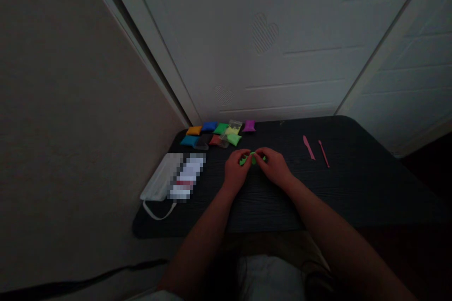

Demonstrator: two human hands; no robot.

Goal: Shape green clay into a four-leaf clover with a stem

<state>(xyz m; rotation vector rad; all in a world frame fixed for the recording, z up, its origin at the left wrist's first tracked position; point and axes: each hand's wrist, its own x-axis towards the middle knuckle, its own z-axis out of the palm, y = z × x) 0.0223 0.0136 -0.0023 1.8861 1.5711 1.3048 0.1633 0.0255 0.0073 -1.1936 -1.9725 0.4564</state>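
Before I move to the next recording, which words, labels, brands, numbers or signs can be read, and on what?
No readable text.
Pixelated item: blurred, unreadable.
Coloured packets: no lettering discernible.
Green piece in the fingers: too small to tell.
White panel: striped heart shapes, no words.

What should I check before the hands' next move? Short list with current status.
1. Left hand has fingers on the green material: ok.
2. Right hand has fingers on it too: ok.
3. Green material is in one piece: cannot tell, fingers cover part of it.
4. Pink knife-shaped tool and pink stick tool lie apart from the hands: ok, both on the table to the right.
5. White mask is apart from the hands: ok, at the left.
6. Lighting is bright: not ok, the scene is dim.
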